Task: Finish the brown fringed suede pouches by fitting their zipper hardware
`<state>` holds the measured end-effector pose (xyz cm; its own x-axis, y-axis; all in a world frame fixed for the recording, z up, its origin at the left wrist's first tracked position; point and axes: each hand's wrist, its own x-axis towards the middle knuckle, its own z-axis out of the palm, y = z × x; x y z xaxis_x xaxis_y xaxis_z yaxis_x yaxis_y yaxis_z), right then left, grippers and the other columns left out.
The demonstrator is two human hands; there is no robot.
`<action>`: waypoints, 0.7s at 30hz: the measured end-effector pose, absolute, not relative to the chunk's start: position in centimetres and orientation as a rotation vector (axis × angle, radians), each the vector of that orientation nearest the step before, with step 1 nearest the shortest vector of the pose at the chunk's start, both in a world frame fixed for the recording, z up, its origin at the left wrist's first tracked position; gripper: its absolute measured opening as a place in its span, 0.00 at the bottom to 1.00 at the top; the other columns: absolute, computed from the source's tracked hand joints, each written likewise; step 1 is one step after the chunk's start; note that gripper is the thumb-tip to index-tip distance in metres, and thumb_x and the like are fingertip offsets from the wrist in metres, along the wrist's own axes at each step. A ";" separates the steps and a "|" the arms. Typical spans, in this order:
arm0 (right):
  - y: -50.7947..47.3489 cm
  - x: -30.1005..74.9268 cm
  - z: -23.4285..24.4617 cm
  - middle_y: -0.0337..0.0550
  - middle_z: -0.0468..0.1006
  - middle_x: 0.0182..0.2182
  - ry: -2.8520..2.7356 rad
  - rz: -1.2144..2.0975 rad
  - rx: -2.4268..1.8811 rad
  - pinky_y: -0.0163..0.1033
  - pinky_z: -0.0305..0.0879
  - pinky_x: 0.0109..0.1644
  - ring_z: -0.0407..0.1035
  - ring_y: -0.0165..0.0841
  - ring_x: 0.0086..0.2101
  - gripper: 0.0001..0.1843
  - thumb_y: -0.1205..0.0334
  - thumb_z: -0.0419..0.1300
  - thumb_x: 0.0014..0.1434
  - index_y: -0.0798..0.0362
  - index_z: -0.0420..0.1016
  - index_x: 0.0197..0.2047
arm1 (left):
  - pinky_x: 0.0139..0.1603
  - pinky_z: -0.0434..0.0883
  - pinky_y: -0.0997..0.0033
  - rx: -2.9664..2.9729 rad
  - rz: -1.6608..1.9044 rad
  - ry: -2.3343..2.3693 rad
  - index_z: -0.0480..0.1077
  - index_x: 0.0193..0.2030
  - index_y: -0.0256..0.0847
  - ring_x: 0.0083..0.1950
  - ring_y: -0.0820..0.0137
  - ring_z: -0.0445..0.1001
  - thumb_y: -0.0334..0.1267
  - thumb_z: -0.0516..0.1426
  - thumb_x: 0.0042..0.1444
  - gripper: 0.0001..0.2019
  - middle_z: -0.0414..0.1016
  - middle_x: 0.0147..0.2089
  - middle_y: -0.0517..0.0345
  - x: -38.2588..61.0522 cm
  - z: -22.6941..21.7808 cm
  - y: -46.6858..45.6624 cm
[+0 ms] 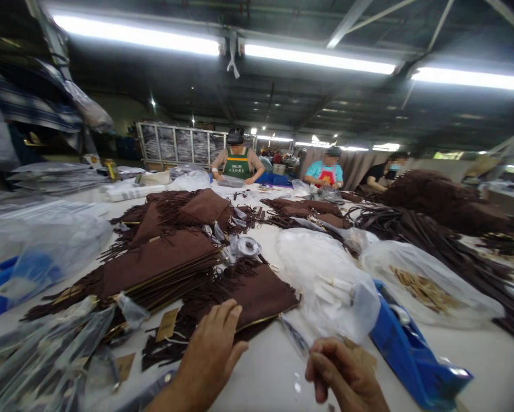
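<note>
My left hand [214,346] is stretched out flat at the near edge of a brown fringed bag [261,289], thumb apart from the fingers. The bag has a gold zipper, and a plastic-wrapped pull [294,333] hangs from its right end. Close to that pull's lower end, my right hand [345,372] has its thumb and fingers pinched together. What lies between those fingertips, if anything, is too small to make out. A tan tag [167,325] lies left of the bag. Behind my left hand rises a stack of similar brown bags [158,260].
At right, a blue tray [415,349] stands beside a white plastic bag [325,280] and a clear bag of tan pieces [423,289]. Plastic-wrapped strips [63,355] cover the near left. Brown straps [437,246] are piled right. Several co-workers, one in a green apron [236,165], are across the table.
</note>
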<state>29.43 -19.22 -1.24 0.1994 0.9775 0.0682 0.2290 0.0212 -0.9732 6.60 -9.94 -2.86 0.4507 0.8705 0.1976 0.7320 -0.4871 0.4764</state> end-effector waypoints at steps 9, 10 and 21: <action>-11.5 24.1 -3.3 0.40 0.79 0.35 -2.039 0.455 -1.521 0.34 0.61 0.37 0.73 0.33 0.35 0.10 0.71 0.50 0.62 0.51 0.70 0.41 | 0.42 0.66 0.67 2.362 0.345 1.419 0.71 0.34 0.42 0.43 0.61 0.77 0.29 0.51 0.58 0.09 0.79 0.37 0.54 3.7 -3.6 -3.6; -10.7 23.6 -3.4 0.41 0.80 0.38 -2.080 0.414 -1.495 0.34 0.61 0.39 0.74 0.34 0.39 0.13 0.73 0.51 0.62 0.51 0.70 0.45 | 0.42 0.66 0.69 2.351 0.357 1.397 0.71 0.36 0.43 0.43 0.63 0.77 0.29 0.51 0.58 0.09 0.80 0.37 0.57 3.4 -3.6 -3.2; -4.5 21.7 -5.7 0.37 0.77 0.33 -2.424 -0.143 -1.561 0.38 0.55 0.32 0.72 0.35 0.33 0.09 0.72 0.67 0.55 0.51 0.72 0.35 | 0.44 0.63 0.74 1.986 0.642 0.966 0.61 0.49 0.45 0.41 0.71 0.70 0.26 0.50 0.52 0.18 0.72 0.38 0.64 1.6 -4.9 -1.1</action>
